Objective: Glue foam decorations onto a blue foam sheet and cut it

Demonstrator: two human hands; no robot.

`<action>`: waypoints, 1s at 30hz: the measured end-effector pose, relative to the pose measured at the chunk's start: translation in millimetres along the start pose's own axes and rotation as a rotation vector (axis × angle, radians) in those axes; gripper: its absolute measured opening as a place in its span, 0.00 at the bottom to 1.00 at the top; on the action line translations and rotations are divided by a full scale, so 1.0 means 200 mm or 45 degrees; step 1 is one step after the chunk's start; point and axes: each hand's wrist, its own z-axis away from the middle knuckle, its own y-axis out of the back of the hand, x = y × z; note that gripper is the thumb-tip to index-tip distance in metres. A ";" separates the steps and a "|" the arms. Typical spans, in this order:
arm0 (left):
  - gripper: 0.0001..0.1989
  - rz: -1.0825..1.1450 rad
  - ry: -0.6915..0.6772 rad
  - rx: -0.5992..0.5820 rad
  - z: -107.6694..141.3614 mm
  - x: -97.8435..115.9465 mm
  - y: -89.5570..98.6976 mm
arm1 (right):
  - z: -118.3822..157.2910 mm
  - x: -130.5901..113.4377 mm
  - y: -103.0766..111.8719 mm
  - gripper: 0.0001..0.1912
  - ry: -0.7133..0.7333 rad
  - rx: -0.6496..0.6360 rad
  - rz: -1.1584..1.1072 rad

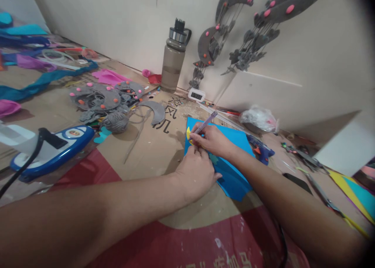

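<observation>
A blue felt sheet lies on the cardboard-covered table. Near its upper left edge is a small yellow crescent. My right hand is closed around a purple pen, its lower end down at the crescent and its tip hidden by my fingers. Just below, my left hand has its fingers bent and pressed together, fingertips on the crescent's lower end against the felt. A small teal-green piece shows on the blue sheet between my hands.
A water bottle and small digital clock stand by the wall. To the left are grey felt crescents, grey yarn and a blue-white lamp base. On the right lie a glue gun and scissors.
</observation>
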 end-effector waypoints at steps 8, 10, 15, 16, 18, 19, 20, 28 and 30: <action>0.33 -0.034 -0.016 0.039 0.00 0.00 -0.01 | -0.01 -0.01 -0.01 0.08 -0.035 0.019 0.044; 0.32 -0.030 -0.016 0.047 0.00 0.00 -0.01 | -0.02 0.00 -0.01 0.08 -0.028 0.029 0.059; 0.31 -0.035 -0.001 0.061 0.00 0.00 -0.02 | -0.04 0.01 -0.02 0.07 -0.034 0.040 0.026; 0.31 -0.035 -0.005 0.058 0.00 0.00 -0.02 | -0.04 0.01 -0.02 0.07 -0.043 0.040 0.022; 0.31 -0.044 -0.006 0.054 0.00 0.00 -0.01 | -0.04 0.01 -0.02 0.06 -0.058 0.035 0.006; 0.32 -0.047 -0.006 0.056 0.00 0.00 -0.01 | -0.05 0.01 -0.03 0.06 -0.060 0.034 -0.004; 0.32 -0.050 -0.007 0.059 0.00 0.00 -0.01 | -0.05 0.01 -0.03 0.06 -0.060 0.033 -0.012; 0.31 -0.063 -0.010 0.045 0.00 0.00 -0.01 | -0.07 -0.01 -0.02 0.07 -0.069 0.030 0.083; 0.30 -0.067 -0.014 0.044 0.00 0.00 0.00 | -0.07 -0.01 -0.02 0.07 -0.095 0.034 0.091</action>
